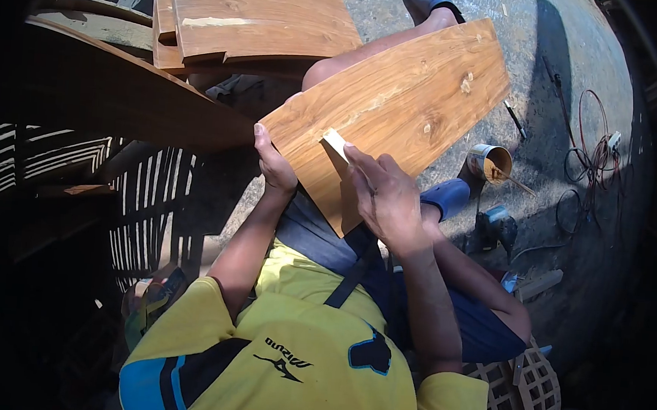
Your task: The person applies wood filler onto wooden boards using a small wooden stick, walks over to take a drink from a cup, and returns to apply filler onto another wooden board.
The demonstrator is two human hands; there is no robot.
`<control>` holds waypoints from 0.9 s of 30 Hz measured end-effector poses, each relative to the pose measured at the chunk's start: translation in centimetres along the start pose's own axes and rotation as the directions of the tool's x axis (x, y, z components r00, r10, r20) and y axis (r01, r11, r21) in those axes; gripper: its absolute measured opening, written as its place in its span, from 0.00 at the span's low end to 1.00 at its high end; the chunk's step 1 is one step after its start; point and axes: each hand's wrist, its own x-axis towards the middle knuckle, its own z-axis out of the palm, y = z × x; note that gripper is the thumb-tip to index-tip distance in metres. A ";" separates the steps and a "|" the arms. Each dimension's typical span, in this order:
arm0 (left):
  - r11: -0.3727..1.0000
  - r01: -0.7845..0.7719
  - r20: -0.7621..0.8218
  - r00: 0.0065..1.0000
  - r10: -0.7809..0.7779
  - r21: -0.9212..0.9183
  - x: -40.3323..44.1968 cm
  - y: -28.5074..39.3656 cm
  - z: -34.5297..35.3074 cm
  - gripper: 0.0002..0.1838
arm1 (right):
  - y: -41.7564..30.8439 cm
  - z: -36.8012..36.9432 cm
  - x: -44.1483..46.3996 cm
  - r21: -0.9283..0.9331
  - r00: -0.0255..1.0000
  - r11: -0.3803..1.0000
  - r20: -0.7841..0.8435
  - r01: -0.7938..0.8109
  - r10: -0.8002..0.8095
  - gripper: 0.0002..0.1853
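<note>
A wooden board (pixel 405 96) with brown grain lies tilted across my lap, with pale filler patches on its face. My left hand (pixel 276 159) grips the board's left end, thumb on its edge. In my right hand (pixel 386 198) is a small pale block (pixel 336 143), its far end resting on the board near a light streak of filler. The fingers of the right hand are closed round the near end of the block and partly hide it.
More wooden boards (pixel 265 18) are stacked at the upper left. A tub (pixel 489 164) with brown paste and a stick stands on the concrete at right, near a blue power tool (pixel 499 223) and tangled cables (pixel 599 151). A dark board (pixel 123 88) leans at left.
</note>
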 end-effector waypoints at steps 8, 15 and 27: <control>1.000 0.019 0.015 1.000 -0.019 -0.021 0.0 0.0 -0.1 0.40 | -1.6 1.2 -0.7 -0.017 0.999 0.999 0.005 0.039 -0.039 0.18; 1.000 0.027 0.019 0.999 -0.027 -0.011 0.2 0.2 0.0 0.40 | -1.6 0.1 -0.3 0.016 0.999 0.999 0.041 0.033 -0.033 0.16; 0.997 0.069 -0.055 0.996 -0.067 0.036 0.0 0.2 -0.1 0.39 | 0.4 -1.1 -0.5 -0.009 0.998 0.999 0.031 -0.051 0.051 0.15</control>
